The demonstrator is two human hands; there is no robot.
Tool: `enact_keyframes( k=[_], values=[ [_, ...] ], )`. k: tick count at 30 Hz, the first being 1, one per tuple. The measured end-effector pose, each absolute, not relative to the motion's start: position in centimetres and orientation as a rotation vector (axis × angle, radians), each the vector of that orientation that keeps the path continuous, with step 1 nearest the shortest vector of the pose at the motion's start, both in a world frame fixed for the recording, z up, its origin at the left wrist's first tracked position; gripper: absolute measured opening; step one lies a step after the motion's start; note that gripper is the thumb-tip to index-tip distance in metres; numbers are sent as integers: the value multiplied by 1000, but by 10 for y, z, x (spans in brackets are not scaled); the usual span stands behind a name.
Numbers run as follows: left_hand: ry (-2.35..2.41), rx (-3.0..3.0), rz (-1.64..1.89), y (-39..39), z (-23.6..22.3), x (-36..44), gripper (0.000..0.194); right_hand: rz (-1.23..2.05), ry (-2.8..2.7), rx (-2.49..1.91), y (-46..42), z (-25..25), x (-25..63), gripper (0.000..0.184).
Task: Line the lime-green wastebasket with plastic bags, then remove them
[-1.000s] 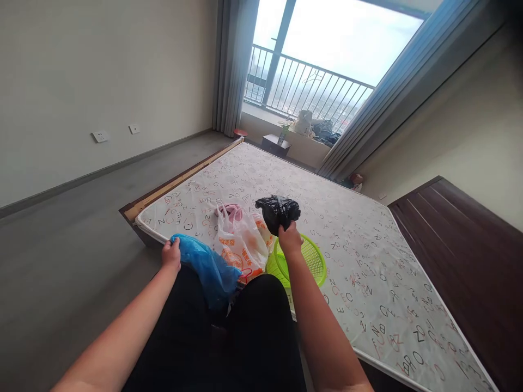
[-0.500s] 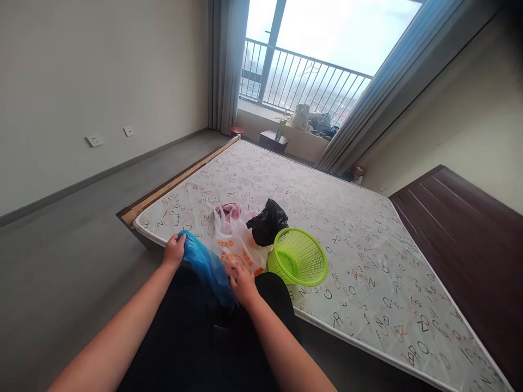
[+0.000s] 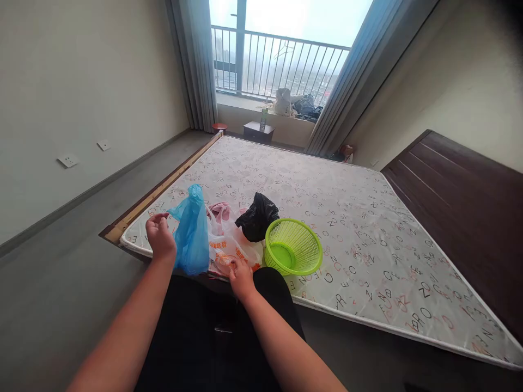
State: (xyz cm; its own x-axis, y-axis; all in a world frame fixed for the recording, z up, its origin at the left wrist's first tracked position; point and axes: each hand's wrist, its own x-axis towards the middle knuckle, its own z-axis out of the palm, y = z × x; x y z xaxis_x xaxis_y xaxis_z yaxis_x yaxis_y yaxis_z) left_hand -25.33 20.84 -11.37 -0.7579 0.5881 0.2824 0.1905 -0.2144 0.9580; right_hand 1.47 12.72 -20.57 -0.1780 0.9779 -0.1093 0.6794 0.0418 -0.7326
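My left hand [image 3: 160, 238] pinches a corner of a thin blue plastic bag [image 3: 191, 234], which stands puffed up at the mattress edge. Just right of it lies a white plastic bag [image 3: 241, 247] with orange print and pink cloth [image 3: 220, 212] at its mouth. My right hand [image 3: 242, 279] is in front of the white bag's lower part, fingers curled together; what they hold, if anything, is hidden. Behind the white bag sits a crumpled black plastic bag [image 3: 258, 216]. A green plastic basket [image 3: 294, 247] tilts on the mattress to the right of my right hand.
The letter-printed mattress [image 3: 368, 250] lies on a wooden bed frame [image 3: 163, 188] with a dark headboard [image 3: 461, 196] at right. Beyond it are a small dark bedside table [image 3: 258, 132], a red stool [image 3: 219, 127], grey curtains [image 3: 196, 65] and bags on the windowsill [image 3: 283, 102].
The blue bag has swung up from my lap and now stands more upright, farther forward. My right hand is apart from it, by the white bag. The view has turned slightly.
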Motion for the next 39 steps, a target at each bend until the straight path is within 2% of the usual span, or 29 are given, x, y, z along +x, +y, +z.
enact_keyframes(
  k=[2, 6, 11, 18, 22, 27, 39],
  values=[
    [2008, 1124, 1785, 183, -156, -246, 35, 966, -1864, -1676, 130, -205, 16, 40],
    [2173, 1370, 1070, 157, -231, -237, 60, 984, -1850, -1672, 131, -206, 16, 39],
    [2171, 1233, 592, 169, -272, -236, 64, 963, -1846, -1671, 130, -205, 14, 35],
    [2215, 1342, 443, 165, -292, -221, 71, 956, -1804, -1639, 134, -203, 17, 26],
    [2220, 1337, 539, 160, -292, -220, 71, 963, -1822, -1586, 135, -204, 19, 21],
    [2214, 1368, 624, 154, -282, -225, 64, 1013, -1900, -1488, 130, -203, 20, 21],
    [1885, 1489, 387, 128, -267, -218, 34, 993, -2429, -1353, 106, -204, 24, 12]
  ],
)
